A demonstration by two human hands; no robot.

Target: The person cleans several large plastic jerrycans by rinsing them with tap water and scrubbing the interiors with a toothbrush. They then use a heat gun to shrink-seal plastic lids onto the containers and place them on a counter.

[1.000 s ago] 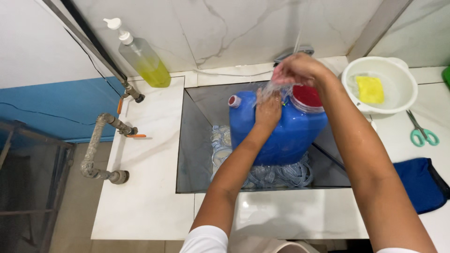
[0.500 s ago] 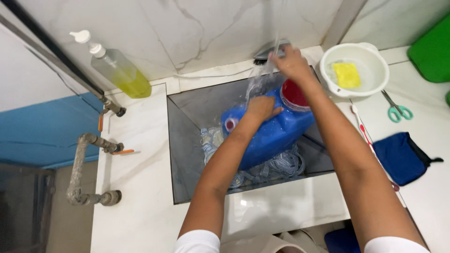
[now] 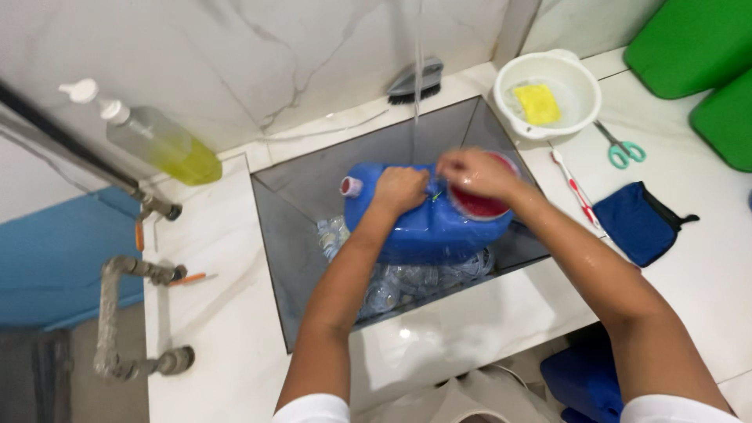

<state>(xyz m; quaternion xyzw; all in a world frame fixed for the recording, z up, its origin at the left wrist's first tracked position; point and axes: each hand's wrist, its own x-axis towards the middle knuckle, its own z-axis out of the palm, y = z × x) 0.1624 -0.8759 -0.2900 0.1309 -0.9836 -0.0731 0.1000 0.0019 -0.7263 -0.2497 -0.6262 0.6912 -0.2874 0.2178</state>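
Note:
A big blue plastic jug (image 3: 427, 227) with a wide red cap (image 3: 482, 205) and a small red-rimmed spout (image 3: 351, 186) lies on its side in a dark square sink (image 3: 290, 227). My left hand (image 3: 399, 189) presses on the jug's upper side. My right hand (image 3: 474, 172) is closed at the jug's top beside the red cap, pinching something small that I cannot make out. A thin stream of water (image 3: 417, 74) falls just behind the hands. Clear plastic items (image 3: 392, 286) lie under the jug.
A soap pump bottle with yellow liquid (image 3: 157, 139) leans on the wall at left. A scrub brush (image 3: 415, 81) sits behind the sink. At right are a white bowl (image 3: 580, 110) with a yellow sponge (image 3: 538, 103), scissors (image 3: 623, 150), a toothbrush (image 3: 576, 189), a blue pouch (image 3: 638, 223) and green containers (image 3: 697, 47).
My right hand has come down from the water stream to the jug's top beside the red cap. The view has shifted, showing more of the counter at right.

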